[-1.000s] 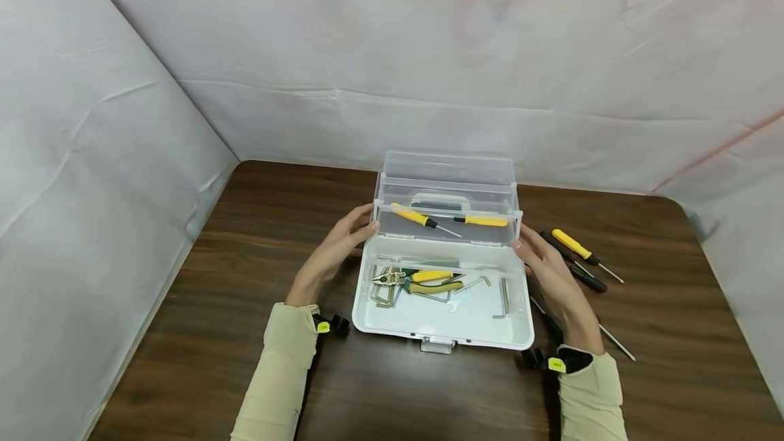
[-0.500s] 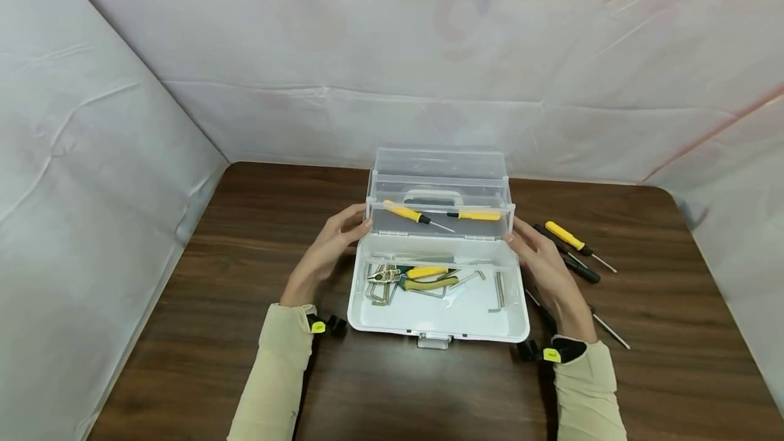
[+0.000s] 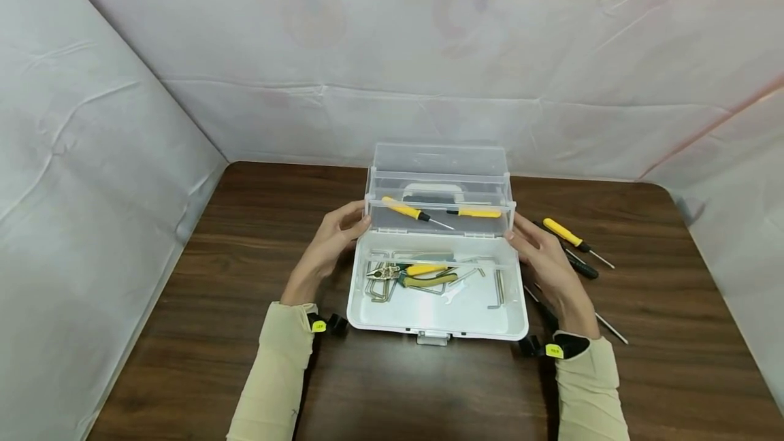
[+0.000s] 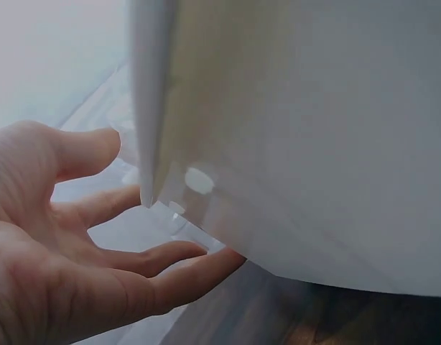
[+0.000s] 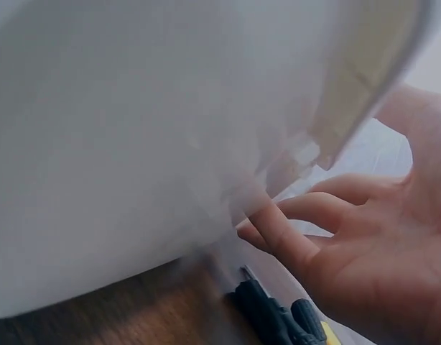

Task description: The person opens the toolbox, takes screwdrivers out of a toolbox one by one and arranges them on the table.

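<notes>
A white toolbox stands open on the table, its clear lid tilted back. My left hand holds the lid's left side, thumb toward the front and fingers reaching behind. On the opposite side, my right hand holds it the same way. Two yellow-handled screwdrivers, a left one and a right one, lie in the lid. Inside the box are pliers, several hex keys and a small wrench. In both wrist views, the white box wall hides some fingertips.
Right of the toolbox, a yellow-handled screwdriver and black-handled screwdrivers lie on the brown table. A screwdriver shaft shows beside the right wrist. A pale cloth wall stands behind the table.
The head view has shifted slightly, so everything sits a little further left and higher. Both hands keep their places at the lid's sides.
</notes>
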